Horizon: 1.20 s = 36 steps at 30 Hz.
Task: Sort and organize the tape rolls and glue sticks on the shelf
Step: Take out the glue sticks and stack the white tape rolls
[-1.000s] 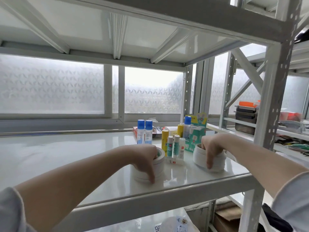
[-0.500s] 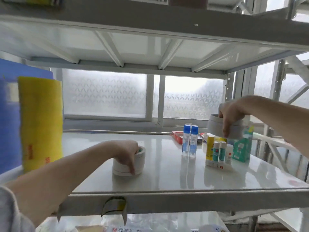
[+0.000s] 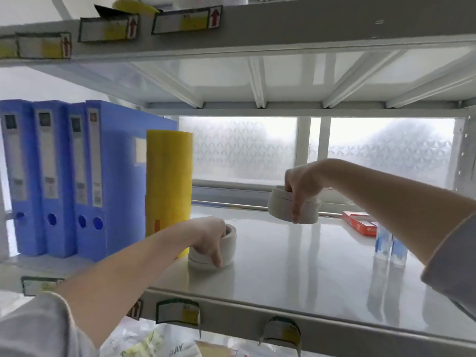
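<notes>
My left hand (image 3: 210,239) grips a stack of white tape rolls (image 3: 228,249) that stands on the white shelf (image 3: 296,266), right beside a tall yellow stack of tape (image 3: 168,181). In the air above the shelf's middle, my right hand (image 3: 300,186) holds a second white tape stack (image 3: 282,206), fingers hooked into its core. Two blue-capped glue sticks (image 3: 390,247) stand at the right, partly hidden by my right forearm.
Several blue binders (image 3: 59,176) stand at the left, touching the yellow stack. A red box (image 3: 359,222) lies at the back right. A shelf beam with label holders (image 3: 180,21) runs overhead. Frosted windows close the back.
Both hands moved left with their tape stacks. The left stack slid along the shelf up to the yellow rolls; the right stack was lifted and carried over the glue sticks.
</notes>
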Each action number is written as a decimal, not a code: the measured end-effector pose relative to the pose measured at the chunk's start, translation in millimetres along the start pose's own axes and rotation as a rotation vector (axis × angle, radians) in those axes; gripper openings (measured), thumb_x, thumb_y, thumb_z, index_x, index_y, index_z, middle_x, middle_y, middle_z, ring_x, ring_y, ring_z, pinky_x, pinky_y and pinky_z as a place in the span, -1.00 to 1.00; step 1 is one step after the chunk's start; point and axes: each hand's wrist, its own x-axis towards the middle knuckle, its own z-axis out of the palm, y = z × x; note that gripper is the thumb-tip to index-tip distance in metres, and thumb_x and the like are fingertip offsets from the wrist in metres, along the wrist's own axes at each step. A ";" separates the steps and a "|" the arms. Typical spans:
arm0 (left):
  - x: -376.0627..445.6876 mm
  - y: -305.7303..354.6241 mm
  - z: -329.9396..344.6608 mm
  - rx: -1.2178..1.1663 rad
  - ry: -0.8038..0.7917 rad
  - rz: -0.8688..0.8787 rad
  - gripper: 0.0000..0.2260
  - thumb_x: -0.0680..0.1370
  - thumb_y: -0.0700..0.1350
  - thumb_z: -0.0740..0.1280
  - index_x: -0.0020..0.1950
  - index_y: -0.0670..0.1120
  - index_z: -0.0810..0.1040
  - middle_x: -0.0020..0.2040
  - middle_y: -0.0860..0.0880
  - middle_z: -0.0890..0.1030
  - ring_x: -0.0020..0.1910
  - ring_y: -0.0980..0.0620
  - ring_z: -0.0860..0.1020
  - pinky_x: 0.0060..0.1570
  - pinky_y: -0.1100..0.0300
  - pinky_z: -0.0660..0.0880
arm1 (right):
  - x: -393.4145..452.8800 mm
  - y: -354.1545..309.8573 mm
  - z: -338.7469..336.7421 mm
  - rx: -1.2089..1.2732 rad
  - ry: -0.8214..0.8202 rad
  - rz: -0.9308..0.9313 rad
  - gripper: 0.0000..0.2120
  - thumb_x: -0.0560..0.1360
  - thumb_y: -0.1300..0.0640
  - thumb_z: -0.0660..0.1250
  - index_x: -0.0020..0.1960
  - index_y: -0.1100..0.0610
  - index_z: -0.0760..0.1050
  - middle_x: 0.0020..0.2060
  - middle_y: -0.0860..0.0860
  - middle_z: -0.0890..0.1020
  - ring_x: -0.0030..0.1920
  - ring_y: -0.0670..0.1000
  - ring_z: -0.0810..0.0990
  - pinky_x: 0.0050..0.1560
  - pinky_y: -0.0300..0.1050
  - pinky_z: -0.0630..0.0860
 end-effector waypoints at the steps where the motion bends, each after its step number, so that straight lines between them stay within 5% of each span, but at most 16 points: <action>1: 2.1 -2.6 0.5 -0.009 0.001 -0.002 -0.66 0.36 0.06 0.50 -0.24 -0.11 0.42 -0.17 -0.03 0.47 -0.18 -0.03 0.43 -0.23 0.15 0.35 | 4.1 -7.0 -0.4 -0.002 0.001 -0.012 -0.58 0.23 -0.08 0.57 -0.09 0.08 0.48 -0.14 0.00 0.56 -0.08 0.09 0.56 -0.23 -0.17 0.45; 5: 11.3 -0.7 5.2 -0.044 0.008 0.008 -0.62 0.35 0.04 0.51 -0.32 -0.13 0.37 -0.30 -0.04 0.41 -0.22 -0.05 0.38 -0.36 0.17 0.28 | 16.5 -23.6 -0.4 -0.023 -0.009 -0.052 -0.57 0.22 -0.10 0.58 -0.08 0.08 0.48 -0.16 -0.01 0.55 -0.09 0.09 0.55 -0.18 -0.16 0.45; 9: 20.1 10.2 7.0 -0.036 0.023 0.037 -0.62 0.35 0.03 0.52 -0.29 -0.16 0.38 -0.05 -0.23 0.56 -0.20 -0.06 0.39 -0.23 0.14 0.34 | 21.2 -25.1 1.6 -0.044 -0.005 -0.058 -0.59 0.24 -0.09 0.57 -0.09 0.09 0.48 -0.19 0.00 0.55 -0.11 0.09 0.55 -0.20 -0.16 0.44; 14: 22.8 11.0 8.5 -0.028 0.004 0.045 -0.57 0.34 0.03 0.52 -0.37 -0.09 0.27 -0.24 -0.08 0.47 -0.20 -0.05 0.40 -0.23 0.15 0.35 | 22.5 -22.2 9.5 -0.045 -0.023 -0.041 -0.56 0.23 -0.08 0.57 -0.05 0.09 0.47 -0.15 0.00 0.55 -0.12 0.08 0.54 -0.28 -0.17 0.43; 18: 21.5 5.3 5.7 -0.071 -0.028 0.036 -0.64 0.30 0.08 0.54 -0.25 -0.16 0.48 -0.36 0.01 0.38 -0.25 -0.03 0.39 -0.32 0.18 0.31 | 25.0 -26.9 13.0 -0.037 -0.026 -0.057 -0.53 0.22 -0.09 0.58 0.00 0.09 0.50 -0.07 0.02 0.58 -0.02 0.10 0.59 -0.14 -0.13 0.49; 22: 14.9 -10.3 -7.9 -0.221 0.036 0.052 -0.69 0.27 0.09 0.55 -0.38 -0.07 0.51 -0.43 0.04 0.38 -0.36 0.04 0.35 -0.40 0.23 0.27 | 29.7 -40.9 7.0 -0.021 -0.004 -0.101 -0.54 0.21 -0.10 0.58 -0.06 0.09 0.48 -0.10 0.02 0.58 -0.02 0.11 0.59 -0.10 -0.12 0.50; 23: 12.0 -17.0 -14.1 -0.262 0.062 0.060 -0.62 0.27 0.09 0.56 -0.27 -0.20 0.55 -0.42 0.04 0.39 -0.37 0.05 0.35 -0.37 0.24 0.30 | 31.4 -45.8 4.7 -0.016 0.002 -0.112 -0.53 0.20 -0.10 0.58 -0.04 0.09 0.48 -0.11 0.01 0.58 -0.03 0.10 0.59 -0.11 -0.12 0.49; 25: 3.1 -31.0 -26.4 -0.309 0.105 0.059 -0.70 0.27 0.10 0.56 -0.24 0.03 0.48 -0.26 0.03 0.55 -0.25 0.04 0.49 -0.17 0.20 0.47 | 36.2 -57.4 0.4 -0.010 0.010 -0.145 -0.53 0.21 -0.09 0.58 -0.04 0.09 0.48 -0.11 0.01 0.58 -0.04 0.10 0.58 -0.10 -0.12 0.49; 26: -1.9 -38.7 -31.3 -0.317 0.106 0.028 -0.61 0.27 0.10 0.56 -0.02 -0.07 0.62 -0.11 0.03 0.63 -0.11 0.03 0.57 -0.01 0.16 0.54 | 38.7 -64.1 -1.2 -0.007 0.011 -0.165 -0.54 0.21 -0.09 0.58 -0.05 0.08 0.48 -0.12 0.00 0.58 -0.05 0.09 0.58 -0.11 -0.12 0.49; 28: -11.3 -52.9 -36.4 -0.319 0.134 -0.039 -0.42 0.26 0.11 0.57 0.21 -0.08 0.57 0.10 0.03 0.63 0.06 0.02 0.59 0.14 0.08 0.55 | 42.7 -78.6 -2.9 -0.004 0.008 -0.205 -0.56 0.22 -0.09 0.58 -0.06 0.07 0.49 -0.13 -0.01 0.58 -0.06 0.08 0.57 -0.12 -0.13 0.48; 36: -24.4 -79.8 -8.2 -0.294 0.037 -0.139 -0.33 0.27 0.14 0.55 0.30 -0.09 0.50 0.16 0.01 0.59 0.11 -0.02 0.56 0.16 0.05 0.54 | 54.1 -119.0 -0.3 -0.028 -0.017 -0.289 -0.61 0.24 -0.08 0.57 -0.07 0.06 0.52 -0.22 -0.04 0.54 -0.10 0.06 0.53 -0.18 -0.16 0.46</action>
